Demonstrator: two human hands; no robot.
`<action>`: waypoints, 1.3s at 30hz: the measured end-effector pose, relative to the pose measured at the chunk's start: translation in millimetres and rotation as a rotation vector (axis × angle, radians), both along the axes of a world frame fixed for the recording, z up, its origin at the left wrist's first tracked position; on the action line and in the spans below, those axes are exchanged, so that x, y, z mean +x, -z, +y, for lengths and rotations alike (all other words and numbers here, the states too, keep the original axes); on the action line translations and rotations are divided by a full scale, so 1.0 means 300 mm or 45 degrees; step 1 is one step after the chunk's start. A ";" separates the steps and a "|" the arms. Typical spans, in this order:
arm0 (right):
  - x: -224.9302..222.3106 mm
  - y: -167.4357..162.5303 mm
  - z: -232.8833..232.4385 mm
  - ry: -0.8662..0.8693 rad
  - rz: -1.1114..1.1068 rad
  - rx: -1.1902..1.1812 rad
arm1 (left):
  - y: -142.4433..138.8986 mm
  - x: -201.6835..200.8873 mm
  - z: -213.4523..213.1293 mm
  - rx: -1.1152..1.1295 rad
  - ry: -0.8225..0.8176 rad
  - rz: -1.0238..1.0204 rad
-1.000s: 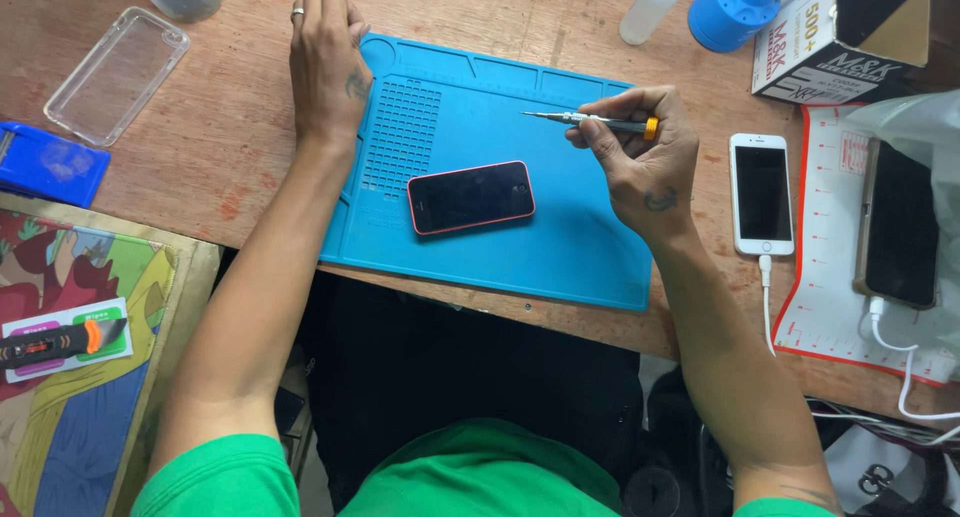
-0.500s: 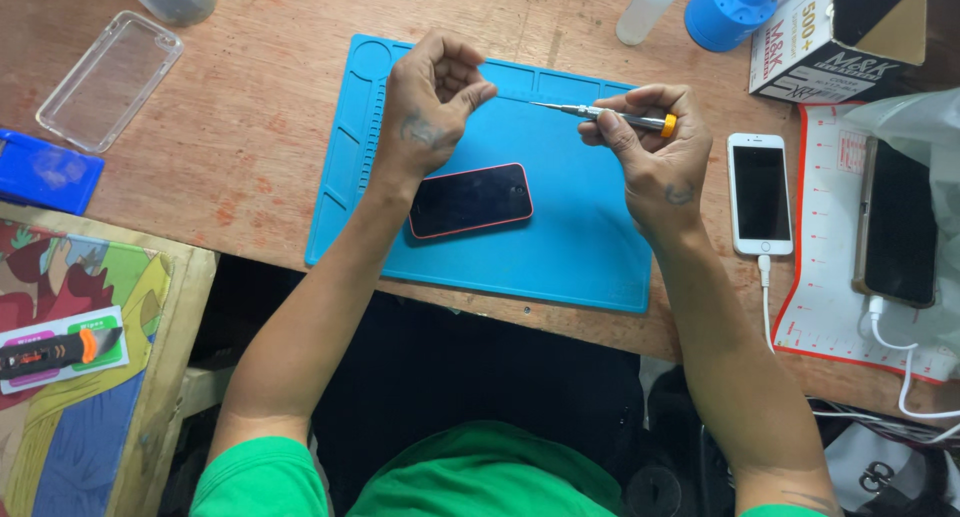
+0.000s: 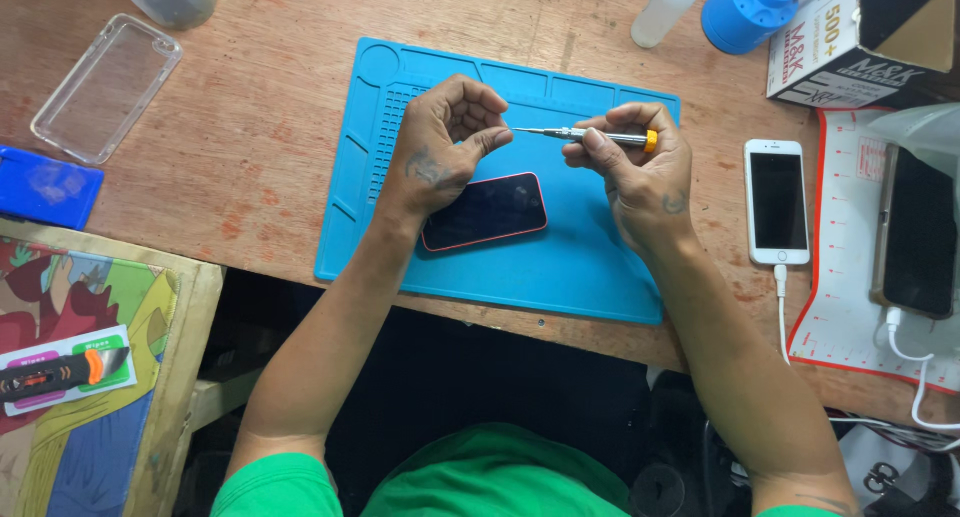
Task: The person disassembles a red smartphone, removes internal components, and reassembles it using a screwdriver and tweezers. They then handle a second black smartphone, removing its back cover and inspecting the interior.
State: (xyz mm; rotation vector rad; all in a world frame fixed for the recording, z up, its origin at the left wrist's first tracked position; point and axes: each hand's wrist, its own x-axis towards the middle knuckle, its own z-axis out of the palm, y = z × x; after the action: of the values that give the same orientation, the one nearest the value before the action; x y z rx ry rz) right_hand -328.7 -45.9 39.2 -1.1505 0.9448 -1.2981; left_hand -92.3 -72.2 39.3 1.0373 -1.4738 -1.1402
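The right hand (image 3: 640, 172) is holding a small screwdriver (image 3: 585, 135) level above the blue mat (image 3: 560, 267), its grip clenched around the silver shaft near the orange end cap, with the thin tip pointing toward the left hand (image 3: 440, 147). The left hand is hovering just over the mat with its fingers curled inward and the thumb meeting the fingertips right at the screwdriver's tip; whether that grip is pinching something tiny or only touching the tip, I cannot tell.

A dark phone with a red edge (image 3: 485, 212) is lying face up on the mat, just below the left hand and partly under the wrist, not being touched by either hand as far as the view is showing. The mat is resting flat on the wooden counter (image 3: 250, 137).

To the right of the mat, a white phone (image 3: 778, 202) is lying face up with a white cable plugged into its lower end. Further right, a black phone (image 3: 915, 232) is sitting on a white and red mat (image 3: 840, 317). A clear phone case (image 3: 105, 87) is lying well apart at the counter's left side, with a blue box (image 3: 45, 185) just below it. A blue round holder (image 3: 750, 7) and a cardboard box (image 3: 860, 37) are standing along the far right edge.
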 end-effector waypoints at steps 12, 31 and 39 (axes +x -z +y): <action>-0.002 -0.007 0.010 -0.030 -0.020 0.034 | 0.011 0.000 0.004 -0.029 0.020 0.022; -0.006 -0.001 0.016 -0.007 0.073 0.072 | 0.012 -0.004 0.009 -0.016 0.021 0.030; -0.010 -0.007 0.016 -0.054 0.133 -0.118 | 0.016 -0.003 0.009 -0.017 0.041 0.035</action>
State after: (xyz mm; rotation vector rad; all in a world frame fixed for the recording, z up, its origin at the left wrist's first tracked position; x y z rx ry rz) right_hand -331.6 -41.2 41.4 -1.3144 0.9391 -1.2683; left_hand -93.2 -69.6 34.6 0.9879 -1.4794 -1.1615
